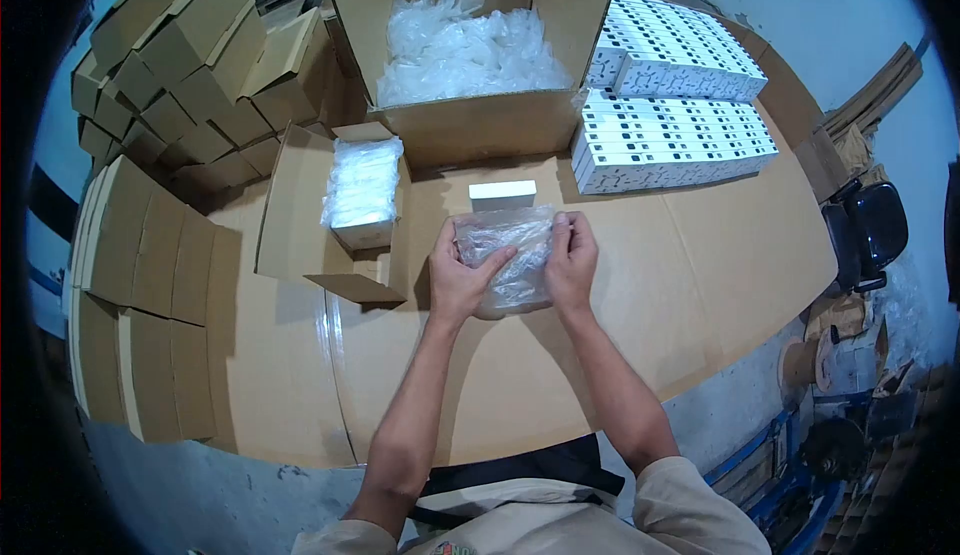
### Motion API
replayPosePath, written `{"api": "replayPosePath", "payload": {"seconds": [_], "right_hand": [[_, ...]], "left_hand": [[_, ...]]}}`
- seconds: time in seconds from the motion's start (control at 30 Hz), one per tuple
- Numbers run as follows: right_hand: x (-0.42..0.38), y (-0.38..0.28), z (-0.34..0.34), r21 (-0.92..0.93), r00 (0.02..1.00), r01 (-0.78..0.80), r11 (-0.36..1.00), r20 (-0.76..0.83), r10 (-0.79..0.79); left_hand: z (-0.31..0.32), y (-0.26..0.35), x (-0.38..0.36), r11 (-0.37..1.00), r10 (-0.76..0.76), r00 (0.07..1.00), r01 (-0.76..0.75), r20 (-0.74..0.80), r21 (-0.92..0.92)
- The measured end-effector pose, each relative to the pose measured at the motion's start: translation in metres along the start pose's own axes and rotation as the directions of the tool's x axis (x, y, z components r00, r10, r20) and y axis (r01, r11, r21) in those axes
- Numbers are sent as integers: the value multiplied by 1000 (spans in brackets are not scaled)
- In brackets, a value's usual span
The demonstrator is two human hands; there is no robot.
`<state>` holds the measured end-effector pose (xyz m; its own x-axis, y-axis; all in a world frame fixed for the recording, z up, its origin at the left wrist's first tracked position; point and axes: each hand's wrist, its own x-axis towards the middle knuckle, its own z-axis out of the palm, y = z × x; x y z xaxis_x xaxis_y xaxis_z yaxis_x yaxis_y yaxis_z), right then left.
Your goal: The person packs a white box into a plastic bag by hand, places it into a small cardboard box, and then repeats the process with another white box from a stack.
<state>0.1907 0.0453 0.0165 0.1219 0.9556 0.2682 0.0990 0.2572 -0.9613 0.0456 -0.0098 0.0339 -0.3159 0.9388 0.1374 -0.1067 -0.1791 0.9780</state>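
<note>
A clear, crinkled plastic bag (522,277) is stretched between my two hands above the cardboard-covered table. My left hand (462,277) grips its left side, the thumb lying across the front of the plastic. At the upper right corner, my right hand (571,258) pinches the bag between thumb and fingers. Just beyond the bag, a small white box (503,193) rests on the table, its near side partly hidden. To the left stands an open brown carton (357,286) with plastic-wrapped packs (362,180) inside.
A large open carton (480,125) full of clear plastic bags (470,50) stands at the back. Stacked white boxes (675,140) fill the back right. Brown cartons (150,305) line the left edge, with more piled behind (200,65). A black chair (868,225) is beyond the table (690,285).
</note>
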Motion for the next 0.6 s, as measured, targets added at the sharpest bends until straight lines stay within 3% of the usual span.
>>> {"api": "replayPosePath", "payload": {"seconds": [0.1,0.17,0.23,0.33,0.5,0.6], "right_hand": [[9,-9,-9,-24,979,184,983,-79,-186],[9,-27,-17,-141,939,345,928,38,-343],[11,-33,-19,-265,824,565,781,125,-553],[9,-33,-21,-276,833,552,787,224,-506],[10,-29,-21,-297,825,564,770,234,-514],[10,-28,-21,-299,814,580,758,241,-528]], "left_hand": [[-2,3,-1,999,-21,999,19,43,47],[-2,-7,0,994,27,999,-31,40,108],[-1,-8,-1,987,48,998,-55,48,152],[1,-5,-3,985,31,997,-42,67,169],[3,3,-4,987,-54,996,42,75,156],[2,-5,-3,986,2,999,-10,50,169]]}}
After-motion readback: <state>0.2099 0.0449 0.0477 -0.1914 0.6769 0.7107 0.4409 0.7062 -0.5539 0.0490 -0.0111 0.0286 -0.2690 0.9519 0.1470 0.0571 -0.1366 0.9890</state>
